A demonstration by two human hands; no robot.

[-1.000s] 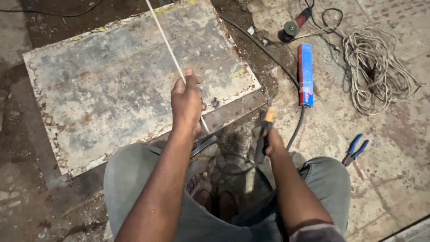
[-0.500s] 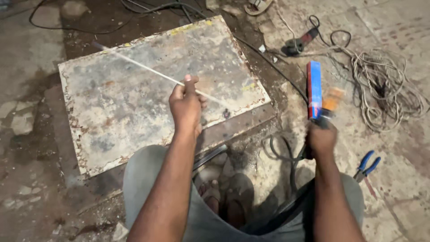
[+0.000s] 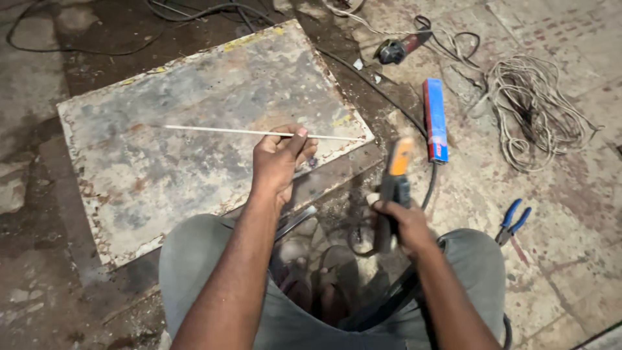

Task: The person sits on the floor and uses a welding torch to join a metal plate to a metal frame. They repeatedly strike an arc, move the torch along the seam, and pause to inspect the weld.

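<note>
The one container here is the long blue and red box (image 3: 435, 120), lying flat on the concrete to the right of the metal plate (image 3: 194, 129). It looks shut, so you cannot tell what is inside it.

Your left hand (image 3: 280, 162) is closed around a thin white rod (image 3: 259, 132), pinching it between thumb and fingers near its right end. The rod lies nearly level above the plate, most of its length pointing left over the worn, paint-flecked surface, with a short bit sticking out to the right of your fingers.

Your right hand (image 3: 403, 223) is wrapped tight around the dark handle of an electrode holder (image 3: 394, 188). Its orange tip points up and away from you, near the plate's lower right corner and just below the box. A thick black cable (image 3: 389, 298) runs down from the holder between your knees.

You are squatting, both knees in grey trousers at the bottom of the view, your feet between them.

Blue-handled pliers (image 3: 513, 219) lie on the floor just to the right of your right knee. Further off, at upper right, sits a loose coil of pale rope (image 3: 538, 110), and above the box a small power tool (image 3: 396, 48) rests among black cords.
</note>
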